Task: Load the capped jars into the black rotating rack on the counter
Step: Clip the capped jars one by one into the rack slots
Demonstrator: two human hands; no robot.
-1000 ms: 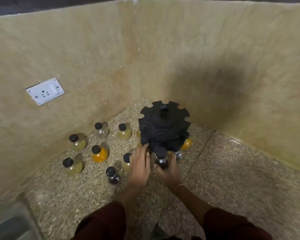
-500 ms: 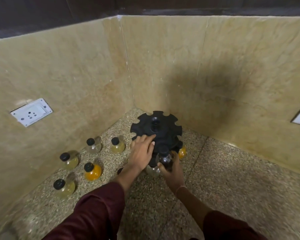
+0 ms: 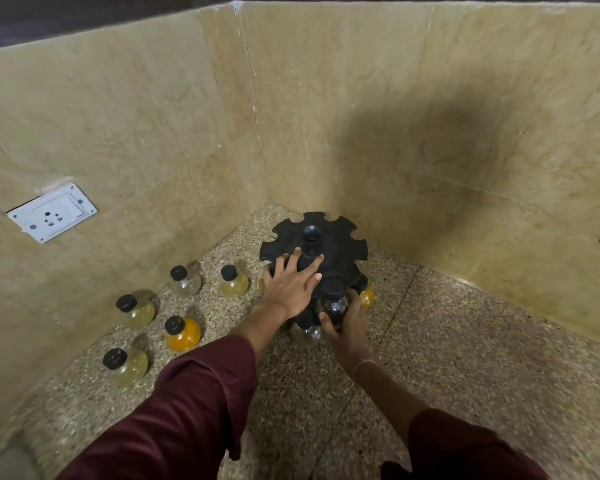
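Note:
The black rotating rack (image 3: 340, 233) stands in the counter's corner, its notched top disc facing up. My left hand (image 3: 291, 282) lies flat on that disc with fingers spread. My right hand (image 3: 347, 327) grips a dark-filled jar with a black cap (image 3: 335, 303) at the rack's lower tier, near side. An orange jar (image 3: 367, 296) sits in the rack at the right, and a clear jar (image 3: 307, 332) hangs low at the front. Several capped jars stand loose on the counter to the left, among them an orange one (image 3: 182, 334) and a pale yellow one (image 3: 234, 282).
Beige stone walls close the corner behind and on both sides of the rack. A white wall socket (image 3: 51, 213) is on the left wall. The speckled counter (image 3: 465, 358) stretches to the right of the rack. My maroon sleeves fill the bottom of the view.
My left hand rose from the rack's lower front onto the top disc and now lies flat there. My right hand kept its hold on the dark jar at the rack.

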